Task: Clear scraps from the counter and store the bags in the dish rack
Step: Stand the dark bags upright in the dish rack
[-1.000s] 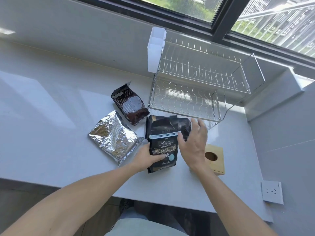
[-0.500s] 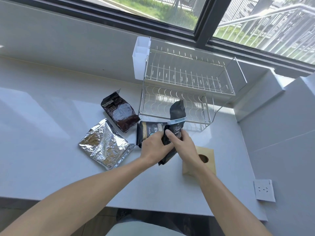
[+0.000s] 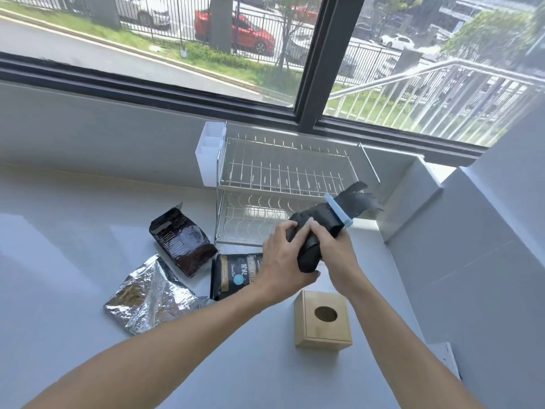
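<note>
A black bag with a pale blue clip (image 3: pixel 327 222) is held off the counter, tilted with its top toward the right end of the two-tier wire dish rack (image 3: pixel 283 187). My left hand (image 3: pixel 283 261) grips its lower part and my right hand (image 3: pixel 333 252) grips its middle. On the counter lie a second black bag (image 3: pixel 236 273), partly under my left hand, a dark brown bag (image 3: pixel 182 243) and a silver foil bag (image 3: pixel 147 293). Both rack tiers look empty.
A wooden box with a round hole (image 3: pixel 324 320) stands on the white counter (image 3: pixel 73 246) below my hands. A white plastic holder (image 3: pixel 209 154) hangs on the rack's left end. A grey wall rises at right, a window behind.
Both hands have lifted the clipped black bag off the other black bag, raising and tilting it right toward the rack. The view has tipped upward.
</note>
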